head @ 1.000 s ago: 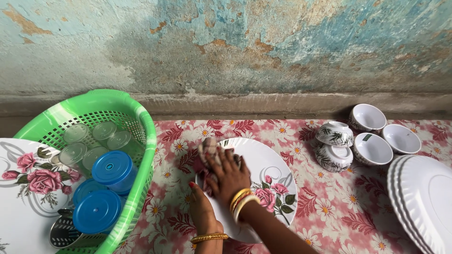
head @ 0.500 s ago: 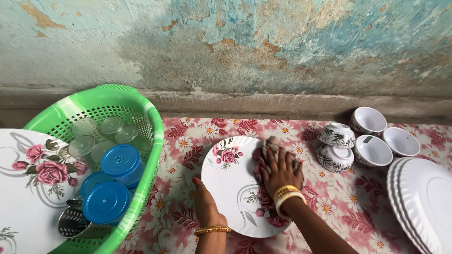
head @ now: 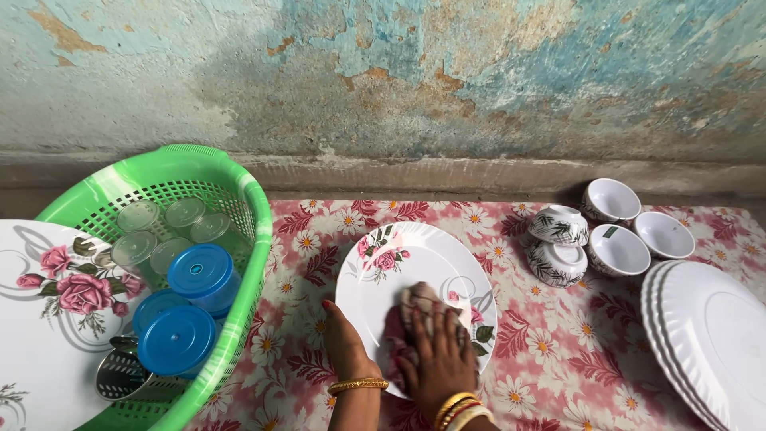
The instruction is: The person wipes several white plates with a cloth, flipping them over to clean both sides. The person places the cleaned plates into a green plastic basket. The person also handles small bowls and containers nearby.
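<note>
A round white plate (head: 415, 259) with pink rose prints lies on the floral cloth (head: 558, 343). My right hand (head: 437, 357) presses a crumpled reddish rag (head: 419, 307) flat onto the plate's near part. My left hand (head: 343, 342) rests on the plate's left near rim, steadying it. Both wrists wear gold bangles.
A green plastic basket (head: 239, 207) at left holds clear tumblers (head: 152, 231), blue-lidded containers (head: 195, 275) and a rose-printed plate (head: 48, 319). White bowls (head: 614, 239) stand at back right, two turned upside down. A stack of white plates (head: 710, 335) sits at right. A peeling wall runs behind.
My right hand has slid the rag from the plate's left, over to its right side, then down to its near part. The plate has turned, its rose print now at top left.
</note>
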